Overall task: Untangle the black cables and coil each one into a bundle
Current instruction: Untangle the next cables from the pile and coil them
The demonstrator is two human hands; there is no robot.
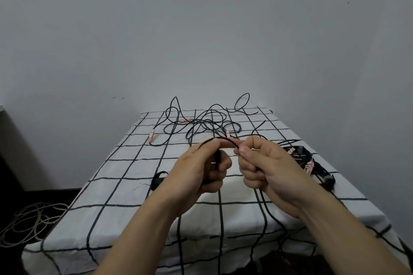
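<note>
The left hand (201, 169) and right hand (266, 167) each pinch one thin black cable (225, 139). A hard pull could cinch the loose black tangle (201, 126) behind it.

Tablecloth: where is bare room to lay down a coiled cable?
Bare cloth lies at the near left, between the small black item and the table's front edge. The far middle is crowded by the loose cable tangle; the right edge by the bundled cables.
</note>
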